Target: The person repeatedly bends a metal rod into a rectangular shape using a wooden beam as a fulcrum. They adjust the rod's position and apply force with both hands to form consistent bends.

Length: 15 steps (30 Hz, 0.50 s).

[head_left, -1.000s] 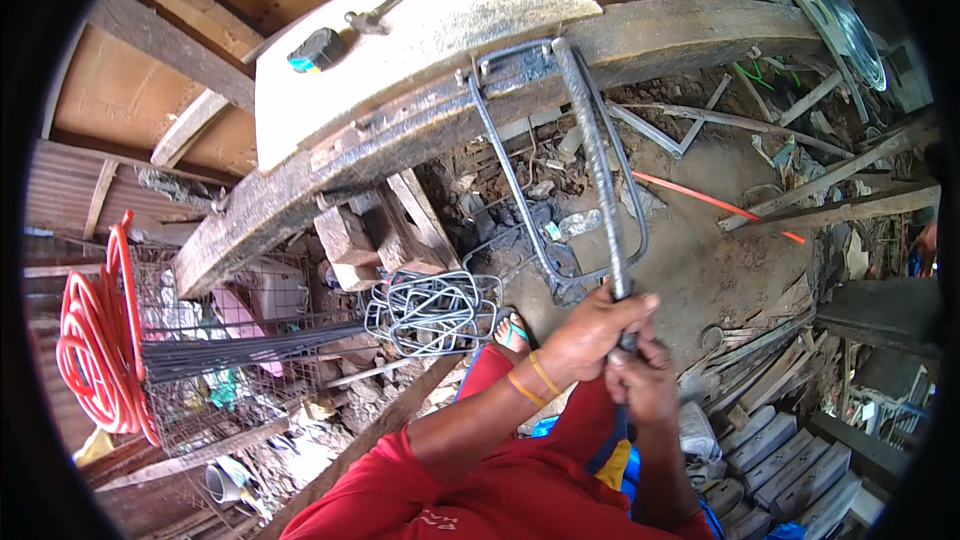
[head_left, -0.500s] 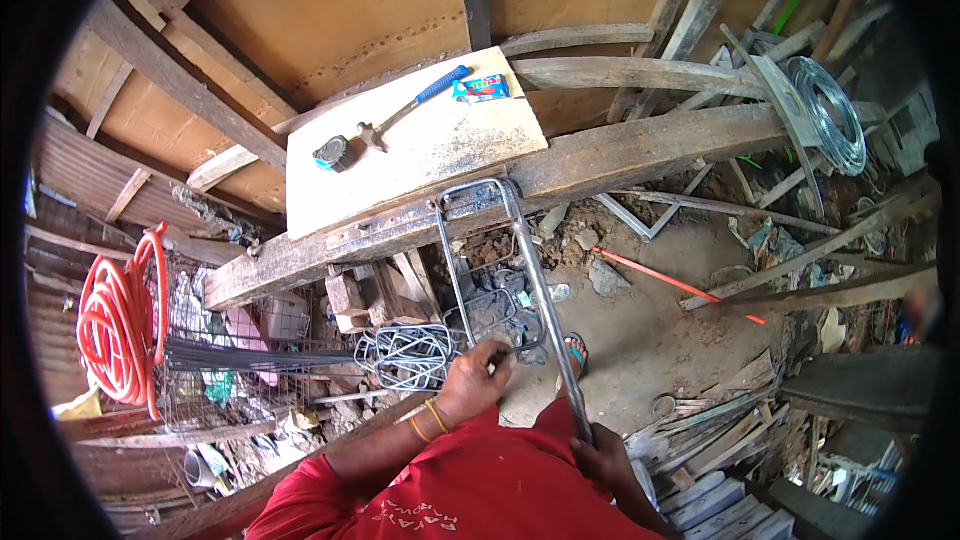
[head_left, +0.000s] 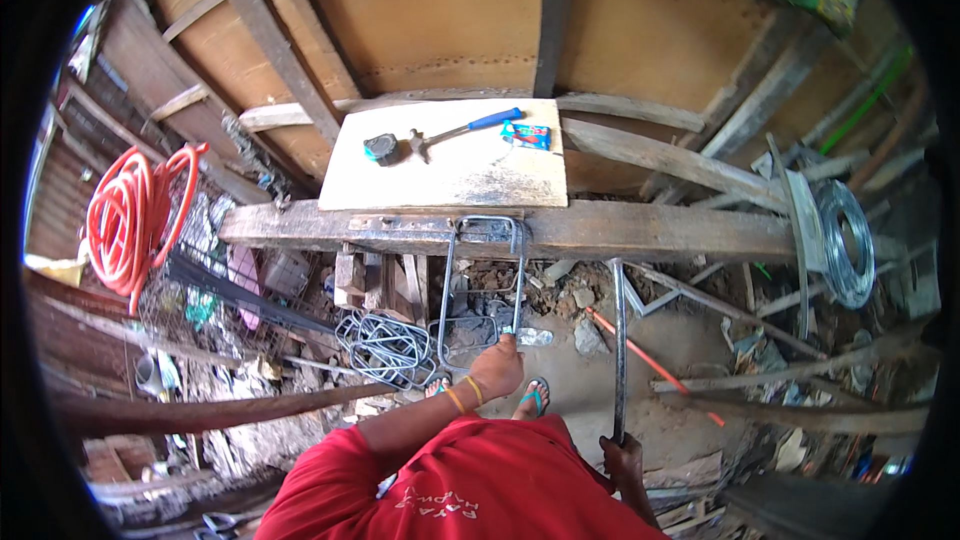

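Observation:
My left hand [head_left: 497,368] is closed on the lower right part of a steel rod bent into a rectangular loop [head_left: 445,285]. The loop's upper end rests against a dark metal fitting [head_left: 490,230] on the thick wooden beam [head_left: 660,228]. Lower right, my right hand [head_left: 624,462] grips the lower end of a long metal bar [head_left: 620,350]. Its far tip stands apart from the loop, just below the beam. A pale board [head_left: 440,175] on the beam carries a tape measure [head_left: 381,149], a blue-handled hammer [head_left: 460,131] and a small blue packet [head_left: 528,135].
Left of my feet lies a heap of bent steel loops [head_left: 385,348], with dark straight rods [head_left: 245,290] behind. An orange hose coil [head_left: 128,225] hangs at left, a wire coil [head_left: 845,245] at right. Rubble [head_left: 588,335] and an orange rod [head_left: 655,365] lie on the ground.
The metal bar has come away from the loop and swung right with my right hand. My left hand has moved slightly up and right along the loop. The view has shifted too.

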Each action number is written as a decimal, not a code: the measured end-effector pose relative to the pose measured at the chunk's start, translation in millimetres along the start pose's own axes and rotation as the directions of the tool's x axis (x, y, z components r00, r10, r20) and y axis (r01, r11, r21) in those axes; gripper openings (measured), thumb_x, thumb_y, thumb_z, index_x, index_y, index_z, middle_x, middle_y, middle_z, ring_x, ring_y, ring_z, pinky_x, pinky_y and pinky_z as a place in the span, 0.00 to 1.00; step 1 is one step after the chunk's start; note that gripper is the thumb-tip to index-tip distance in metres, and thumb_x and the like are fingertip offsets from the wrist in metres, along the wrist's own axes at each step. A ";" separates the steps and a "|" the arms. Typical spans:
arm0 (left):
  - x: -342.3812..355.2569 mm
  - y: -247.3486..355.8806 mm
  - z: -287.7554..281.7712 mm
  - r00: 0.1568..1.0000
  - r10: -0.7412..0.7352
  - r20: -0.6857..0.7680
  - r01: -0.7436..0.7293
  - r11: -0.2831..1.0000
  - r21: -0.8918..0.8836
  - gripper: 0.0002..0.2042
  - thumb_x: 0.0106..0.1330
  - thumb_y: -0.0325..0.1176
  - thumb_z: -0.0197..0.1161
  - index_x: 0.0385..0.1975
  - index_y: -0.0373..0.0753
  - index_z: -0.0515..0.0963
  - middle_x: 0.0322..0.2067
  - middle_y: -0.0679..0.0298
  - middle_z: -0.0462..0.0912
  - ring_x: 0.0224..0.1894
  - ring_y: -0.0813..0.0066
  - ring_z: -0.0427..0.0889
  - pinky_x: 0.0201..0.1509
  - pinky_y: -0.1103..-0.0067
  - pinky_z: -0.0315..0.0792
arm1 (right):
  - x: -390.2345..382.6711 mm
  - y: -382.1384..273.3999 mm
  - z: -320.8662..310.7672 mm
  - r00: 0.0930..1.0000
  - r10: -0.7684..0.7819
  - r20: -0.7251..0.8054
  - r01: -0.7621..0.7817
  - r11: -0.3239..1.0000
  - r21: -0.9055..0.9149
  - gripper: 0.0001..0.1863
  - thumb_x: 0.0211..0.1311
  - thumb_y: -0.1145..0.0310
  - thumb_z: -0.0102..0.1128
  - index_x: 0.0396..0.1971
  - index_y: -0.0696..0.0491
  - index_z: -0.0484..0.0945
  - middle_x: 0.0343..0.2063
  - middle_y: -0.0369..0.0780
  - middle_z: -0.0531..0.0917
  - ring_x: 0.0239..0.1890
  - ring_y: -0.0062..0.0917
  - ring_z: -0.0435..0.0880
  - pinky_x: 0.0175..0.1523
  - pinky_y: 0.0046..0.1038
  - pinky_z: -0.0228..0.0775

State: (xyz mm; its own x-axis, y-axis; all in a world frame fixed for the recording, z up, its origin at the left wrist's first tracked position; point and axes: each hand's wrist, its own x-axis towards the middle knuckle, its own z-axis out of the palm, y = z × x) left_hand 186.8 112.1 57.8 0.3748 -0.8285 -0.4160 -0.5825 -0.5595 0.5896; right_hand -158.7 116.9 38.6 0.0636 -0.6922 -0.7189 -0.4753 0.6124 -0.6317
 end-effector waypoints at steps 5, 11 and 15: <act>-18.9 43.2 -76.9 0.990 0.073 -0.120 -0.064 0.995 0.082 0.16 0.66 0.40 0.59 0.37 0.29 0.71 0.29 0.37 0.82 0.34 0.35 0.82 0.41 0.49 0.76 | 32.2 -34.8 -18.6 0.978 -0.034 0.206 0.094 0.953 -0.288 0.20 0.57 0.55 0.70 0.22 0.56 0.75 0.13 0.36 0.74 0.13 0.22 0.72 0.19 0.30 0.64; -29.3 91.4 -118.2 0.972 0.124 -0.198 -0.079 0.972 0.223 0.13 0.65 0.39 0.59 0.36 0.34 0.71 0.25 0.42 0.82 0.30 0.39 0.83 0.36 0.51 0.76 | 60.1 -141.1 -12.8 0.845 -0.232 0.481 0.471 0.750 -0.464 0.22 0.59 0.53 0.69 0.27 0.60 0.77 0.22 0.48 0.81 0.28 0.34 0.84 0.35 0.39 0.73; -32.7 99.4 -129.5 0.914 0.177 -0.366 -0.079 0.960 0.267 0.14 0.65 0.41 0.61 0.39 0.38 0.70 0.22 0.48 0.81 0.28 0.44 0.84 0.31 0.53 0.75 | 37.8 -178.1 -1.3 0.685 -0.458 0.567 0.714 0.579 -0.394 0.21 0.60 0.53 0.69 0.29 0.59 0.78 0.25 0.51 0.82 0.31 0.43 0.85 0.37 0.42 0.73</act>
State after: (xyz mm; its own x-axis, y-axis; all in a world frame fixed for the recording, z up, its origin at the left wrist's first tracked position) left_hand 210.1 80.8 219.7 0.5032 -0.8639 -0.0225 -0.7818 -0.4662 0.4141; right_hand -72.7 -18.8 124.3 0.7588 -0.5380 -0.3671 -0.5757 -0.2904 -0.7644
